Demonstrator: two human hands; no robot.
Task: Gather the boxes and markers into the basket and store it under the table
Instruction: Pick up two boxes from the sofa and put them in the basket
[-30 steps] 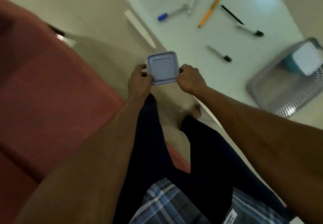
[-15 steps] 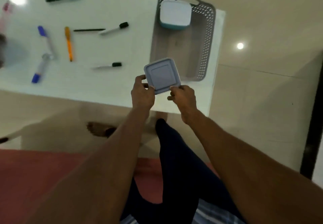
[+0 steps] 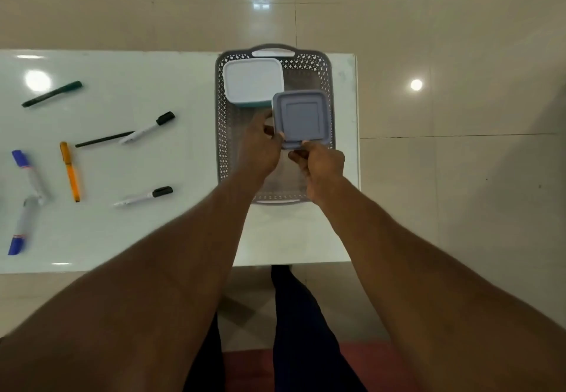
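The square grey-blue lidded plastic box [image 3: 302, 119] hangs over the far right part of the grey perforated plastic basket [image 3: 331, 79] on the white table [image 3: 122, 232], just beside the white-lidded teal box [image 3: 253, 83] already inside. Pinched only at its near corner, it could tip or catch that box's edge — or land on the rim. Both arms reach forward; the left hand [image 3: 259, 146] and right hand [image 3: 322, 162] have their fingers closed on it.

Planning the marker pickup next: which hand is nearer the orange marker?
Left. The left hand grips the grey box on the side facing the orange marker; the right hand is farther away.
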